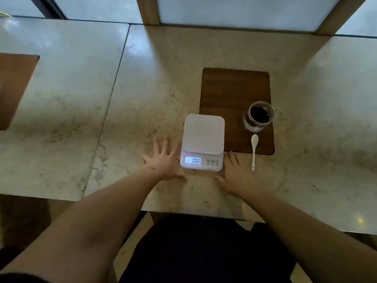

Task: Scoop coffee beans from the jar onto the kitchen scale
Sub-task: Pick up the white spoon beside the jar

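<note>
A white kitchen scale (203, 137) stands on the stone table, its lit display reading 0.00 and its platform bare. Behind it to the right, an uncapped glass jar (259, 117) holds dark coffee beans. A white spoon (254, 150) lies in front of the jar, bowl toward the jar and handle toward me. My left hand (163, 160) lies flat on the table, fingers spread, just left of the scale. Resting flat to the right of the scale, between scale and spoon, is my right hand (236, 174). Neither hand holds anything.
A dark wooden board (234, 88) lies under the jar, the spoon's bowl and the scale's back right corner. The beige stone table (153, 88) has a seam on the left and a front edge near my body. Another brown board (12, 86) sits at far left.
</note>
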The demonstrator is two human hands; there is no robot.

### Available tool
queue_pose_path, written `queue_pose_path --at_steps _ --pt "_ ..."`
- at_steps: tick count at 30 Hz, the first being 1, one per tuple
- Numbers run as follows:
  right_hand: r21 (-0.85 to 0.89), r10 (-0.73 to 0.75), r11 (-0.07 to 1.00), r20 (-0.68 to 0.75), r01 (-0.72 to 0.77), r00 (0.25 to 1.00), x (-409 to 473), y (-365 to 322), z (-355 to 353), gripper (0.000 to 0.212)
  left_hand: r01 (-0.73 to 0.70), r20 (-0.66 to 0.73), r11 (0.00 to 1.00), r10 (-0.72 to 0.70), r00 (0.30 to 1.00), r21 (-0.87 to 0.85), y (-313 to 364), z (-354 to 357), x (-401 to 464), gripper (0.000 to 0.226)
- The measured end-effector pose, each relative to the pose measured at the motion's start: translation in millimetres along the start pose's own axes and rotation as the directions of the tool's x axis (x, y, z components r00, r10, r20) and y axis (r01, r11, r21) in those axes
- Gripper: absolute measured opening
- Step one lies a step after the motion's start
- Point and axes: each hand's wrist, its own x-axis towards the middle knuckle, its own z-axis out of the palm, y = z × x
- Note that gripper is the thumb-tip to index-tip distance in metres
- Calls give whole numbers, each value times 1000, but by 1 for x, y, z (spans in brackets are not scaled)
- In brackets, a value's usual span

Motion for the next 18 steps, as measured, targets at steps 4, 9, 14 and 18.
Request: queue_pose_path --at_steps 4,9,14,18 --pt "12 -8 1000 -22 9 1000 1 6 3 84 -9 -8 1000 9 1000 14 1 3 4 125" --pt "-13 -4 1000 -22 3 1000 -2 7 6 82 12 -9 1000 -12 1000 12 5 13 9 120" --pt "15 -19 1000 5 19 1000 -2 10 -1 74 -2 -19 999 2 1000 44 3 18 13 113" --pt "12 -30 999 41 29 999 -3 13 -4 78 -7 -42 997 10 999 74 5 20 14 108"
